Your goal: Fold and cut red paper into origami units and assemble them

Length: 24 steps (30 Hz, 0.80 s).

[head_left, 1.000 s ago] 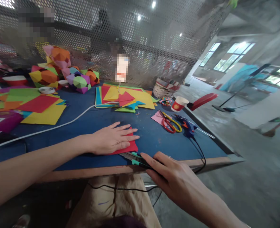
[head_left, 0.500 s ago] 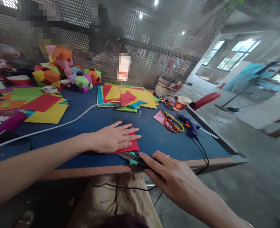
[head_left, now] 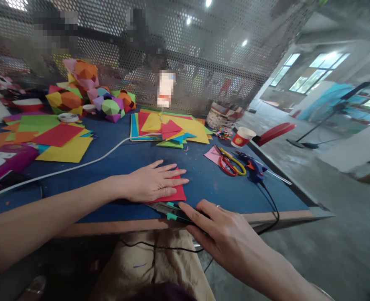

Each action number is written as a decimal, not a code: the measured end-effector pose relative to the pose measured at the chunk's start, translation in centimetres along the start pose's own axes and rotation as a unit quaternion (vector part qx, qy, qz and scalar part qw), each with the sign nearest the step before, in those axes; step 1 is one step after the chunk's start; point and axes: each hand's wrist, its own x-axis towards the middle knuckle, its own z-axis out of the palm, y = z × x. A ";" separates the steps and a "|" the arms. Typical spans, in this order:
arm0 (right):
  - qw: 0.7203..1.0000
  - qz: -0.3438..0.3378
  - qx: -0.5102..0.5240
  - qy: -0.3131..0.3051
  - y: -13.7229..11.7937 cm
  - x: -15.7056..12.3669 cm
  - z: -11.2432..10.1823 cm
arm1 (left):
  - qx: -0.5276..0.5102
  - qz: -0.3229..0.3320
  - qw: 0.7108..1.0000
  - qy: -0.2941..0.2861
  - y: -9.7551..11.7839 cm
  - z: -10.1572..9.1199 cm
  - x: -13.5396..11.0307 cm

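Spread flat, my left hand (head_left: 155,183) presses down on a folded piece of red paper (head_left: 179,192) near the table's front edge. Part of the paper is hidden beneath the palm. My right hand (head_left: 218,225) is closed around a black and teal utility knife (head_left: 173,211), forefinger stretched along its top. The blade (head_left: 156,206) points left and lies at the paper's near edge, below my left palm. Its tip is hard to make out against the paper and table.
Scissors (head_left: 229,162) and a blue glue gun (head_left: 252,167) lie to the right, near a paper cup (head_left: 243,137). Coloured paper stacks (head_left: 197,129) are at the back and left (head_left: 65,150). A white cable (head_left: 105,155) crosses the table. Folded paper balls (head_left: 109,108) stand behind.
My right hand has drawn the utility knife slightly left along the near edge of the red paper. My left hand stays pressed on the paper. The whole view has shifted a little.
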 end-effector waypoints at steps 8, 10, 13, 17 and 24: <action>1.000 -0.009 -0.025 -0.003 -0.4 0.2 -0.1 | -0.007 0.003 1.000 0.009 -0.1 0.0 -0.1; 1.000 -0.010 -0.029 0.000 -0.5 0.3 -0.1 | -0.013 0.002 1.000 0.009 0.0 0.0 -0.1; 1.000 -0.003 -0.030 -0.003 -0.5 0.3 0.0 | -0.014 0.000 1.000 0.006 0.1 -0.2 0.0; 1.000 0.001 -0.013 -0.017 -0.5 0.5 -0.1 | -0.016 0.002 1.000 0.012 0.2 -0.2 0.0; 1.000 -0.013 -0.010 -0.026 -0.8 1.0 -0.4 | -0.008 0.000 1.000 0.002 0.2 -0.4 -0.1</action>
